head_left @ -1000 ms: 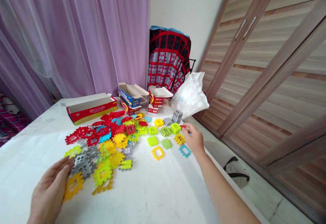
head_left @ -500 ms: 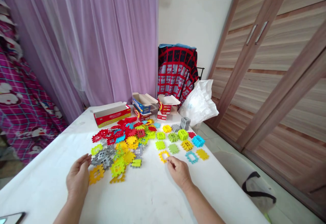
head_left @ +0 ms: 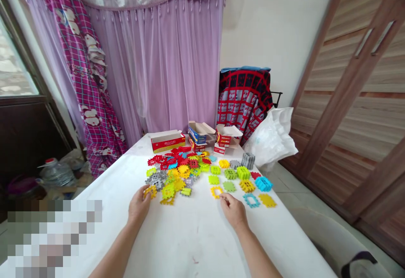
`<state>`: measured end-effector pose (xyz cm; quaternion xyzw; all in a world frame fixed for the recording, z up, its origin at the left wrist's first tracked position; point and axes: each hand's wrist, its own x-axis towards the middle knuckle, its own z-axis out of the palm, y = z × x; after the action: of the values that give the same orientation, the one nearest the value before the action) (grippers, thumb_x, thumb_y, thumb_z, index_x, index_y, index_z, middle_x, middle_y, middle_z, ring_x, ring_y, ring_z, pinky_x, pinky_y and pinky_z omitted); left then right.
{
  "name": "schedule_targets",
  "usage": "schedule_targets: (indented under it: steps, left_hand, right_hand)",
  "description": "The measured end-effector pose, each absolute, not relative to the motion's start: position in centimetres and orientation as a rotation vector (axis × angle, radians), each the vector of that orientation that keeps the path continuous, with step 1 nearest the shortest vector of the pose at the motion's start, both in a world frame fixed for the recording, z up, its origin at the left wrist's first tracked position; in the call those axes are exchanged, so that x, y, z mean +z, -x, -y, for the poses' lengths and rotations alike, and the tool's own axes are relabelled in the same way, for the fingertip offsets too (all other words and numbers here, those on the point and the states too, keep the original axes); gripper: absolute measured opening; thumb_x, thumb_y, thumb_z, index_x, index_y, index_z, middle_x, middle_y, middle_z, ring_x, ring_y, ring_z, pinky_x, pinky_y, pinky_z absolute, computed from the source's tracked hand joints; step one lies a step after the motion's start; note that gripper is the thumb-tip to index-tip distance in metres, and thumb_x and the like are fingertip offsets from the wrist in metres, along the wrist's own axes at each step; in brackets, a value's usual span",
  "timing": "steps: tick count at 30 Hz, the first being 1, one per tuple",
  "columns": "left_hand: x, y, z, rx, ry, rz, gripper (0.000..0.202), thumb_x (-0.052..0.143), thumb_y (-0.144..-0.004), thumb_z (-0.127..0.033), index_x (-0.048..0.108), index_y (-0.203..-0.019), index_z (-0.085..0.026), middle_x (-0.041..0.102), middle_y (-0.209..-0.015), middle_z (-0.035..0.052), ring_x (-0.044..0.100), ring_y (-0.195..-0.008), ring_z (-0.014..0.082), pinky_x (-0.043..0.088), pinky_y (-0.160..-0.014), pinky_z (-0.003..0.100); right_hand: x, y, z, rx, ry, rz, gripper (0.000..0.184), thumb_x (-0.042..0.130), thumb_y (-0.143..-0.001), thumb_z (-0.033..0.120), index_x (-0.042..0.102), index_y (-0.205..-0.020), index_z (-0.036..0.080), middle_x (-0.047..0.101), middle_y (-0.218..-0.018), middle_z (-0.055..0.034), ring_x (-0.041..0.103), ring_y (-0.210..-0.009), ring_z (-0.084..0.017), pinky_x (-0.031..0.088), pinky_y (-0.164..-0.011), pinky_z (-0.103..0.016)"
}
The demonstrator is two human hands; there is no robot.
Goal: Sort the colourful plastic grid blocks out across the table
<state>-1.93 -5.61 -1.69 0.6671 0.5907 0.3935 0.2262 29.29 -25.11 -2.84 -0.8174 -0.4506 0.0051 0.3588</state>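
Yellow frame tile (head_left: 217,192) lies flat on the counter (head_left: 196,244), just ahead of and slightly left of our right hand (head_left: 233,211). The fingertips of that hand reach the tile's near right corner. Its fingers are loosely curled, and we cannot tell whether they pinch the tile or only touch it. The tile is roughly square with an open centre, so it shows no clear long axis. Our right hand is much nearer to it than our left hand (head_left: 138,205), which lies loosely open with its fingertips at an orange tile (head_left: 149,191) on the near edge of the mixed pile (head_left: 177,170). Beyond the frame tile, single tiles lie apart in rows, among them a green tile (head_left: 229,186) and a blue frame (head_left: 251,200). Opened boxes (head_left: 167,141) stand at the far edge, a white bag (head_left: 272,136) at the right. A purple curtain (head_left: 177,67) hangs behind.
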Motion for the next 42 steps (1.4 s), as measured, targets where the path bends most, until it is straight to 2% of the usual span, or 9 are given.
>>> schedule_targets:
  steps: [13, 16, 20, 25, 29, 32, 35, 38, 42]
  left_hand:
    - [-3.3, 1.7, 5.6, 0.962, -2.137, -1.327, 0.039, 0.041, -0.085, -0.025, 0.063, -0.117, -0.019, 0.074, -0.113, 0.0061, 0.069, -0.104, 0.0174, 0.053, -0.091, 0.028]
    - [-2.9, 1.7, 5.9, 0.954, -2.241, -1.259, 0.040, 0.046, -0.086, -0.035, 0.063, -0.120, -0.020, 0.072, -0.117, 0.0085, 0.068, -0.105, 0.0204, 0.053, -0.092, 0.033]
    - [-1.9, 1.0, 6.9, 0.959, -2.420, -1.122, 0.039, 0.064, -0.078, -0.041, 0.069, -0.112, -0.023, 0.063, -0.132, 0.0119, 0.055, -0.124, 0.0290, 0.041, -0.106, 0.045]
    - [-0.9, -0.7, 8.1, 0.915, -2.521, -1.017, 0.024, 0.067, -0.079, -0.039, 0.073, -0.100, -0.029, 0.074, -0.110, 0.0067, 0.059, -0.115, 0.0303, 0.028, -0.111, 0.057]
    - [-0.4, -1.0, 8.1, 0.909, -2.492, -1.031, 0.018, 0.060, -0.084, -0.035, 0.074, -0.093, -0.027, 0.076, -0.099, 0.0070, 0.063, -0.105, 0.0287, 0.029, -0.110, 0.057]
    - [-0.2, -1.3, 7.9, 0.925, -2.428, -1.068, 0.027, 0.052, -0.088, -0.040, 0.073, -0.093, -0.024, 0.075, -0.098, 0.0094, 0.064, -0.102, 0.0276, 0.040, -0.102, 0.050]
    - [-0.3, -3.1, 8.0, 0.884, -2.319, -1.088, 0.041, 0.039, -0.092, -0.047, 0.070, -0.098, -0.020, 0.073, -0.079, 0.0069, 0.068, -0.076, 0.0214, 0.054, -0.073, 0.037]
    - [-0.7, -6.2, 8.9, 0.771, -2.231, -1.017, 0.047, 0.037, -0.092, -0.051, 0.066, -0.110, -0.017, 0.067, -0.061, -0.0003, 0.062, -0.048, 0.0148, 0.046, -0.045, 0.025]
    - [-0.6, -9.7, 10.6, 0.673, -2.217, -0.922, 0.038, 0.047, -0.089, -0.046, 0.070, -0.101, -0.020, 0.071, -0.065, 0.0005, 0.063, -0.049, 0.0139, 0.048, -0.046, 0.024]
  right_hand:
    - [-3.0, -29.5, 25.6, 0.082, 2.203, 1.169, 0.037, 0.040, -0.086, 0.034, 0.074, -0.097, 0.027, 0.076, -0.083, -0.0038, 0.071, -0.080, -0.023, 0.048, -0.070, -0.027]
    - [-2.8, -29.1, 25.7, 0.038, 2.262, 1.178, 0.036, 0.040, -0.087, 0.032, 0.074, -0.099, 0.026, 0.077, -0.086, -0.0042, 0.071, -0.083, -0.023, 0.047, -0.071, -0.027]
    - [-3.1, -28.4, 25.7, -0.077, 2.294, 1.218, 0.036, 0.040, -0.087, 0.031, 0.074, -0.097, 0.027, 0.077, -0.091, -0.0036, 0.072, -0.083, -0.022, 0.047, -0.071, -0.026]
    - [-4.0, -28.6, 25.7, -0.176, 2.218, 1.249, 0.036, 0.041, -0.086, 0.033, 0.075, -0.094, 0.026, 0.077, -0.085, -0.0036, 0.072, -0.077, -0.022, 0.048, -0.067, -0.026]
    - [-4.5, -28.9, 25.9, -0.210, 2.121, 1.262, 0.037, 0.040, -0.086, 0.035, 0.076, -0.092, 0.025, 0.076, -0.078, -0.0044, 0.071, -0.069, -0.022, 0.048, -0.063, -0.027]
    - [-4.5, -28.9, 26.0, -0.194, 2.048, 1.243, 0.037, 0.041, -0.086, 0.035, 0.076, -0.091, 0.024, 0.076, -0.075, -0.0039, 0.070, -0.066, -0.021, 0.049, -0.063, -0.027]
    - [-4.3, -28.7, 25.9, -0.172, 1.993, 1.214, 0.035, 0.042, -0.086, 0.035, 0.075, -0.089, 0.024, 0.076, -0.077, -0.0039, 0.070, -0.066, -0.019, 0.049, -0.064, -0.025]
    - [-3.9, -28.5, 25.8, -0.149, 1.966, 1.196, 0.034, 0.043, -0.085, 0.034, 0.075, -0.089, 0.024, 0.076, -0.077, -0.0038, 0.070, -0.067, -0.019, 0.050, -0.066, -0.025]
    - [-3.5, -28.4, 25.8, -0.115, 1.954, 1.182, 0.032, 0.044, -0.085, 0.032, 0.075, -0.088, 0.024, 0.076, -0.075, -0.0030, 0.070, -0.067, -0.018, 0.050, -0.066, -0.024]
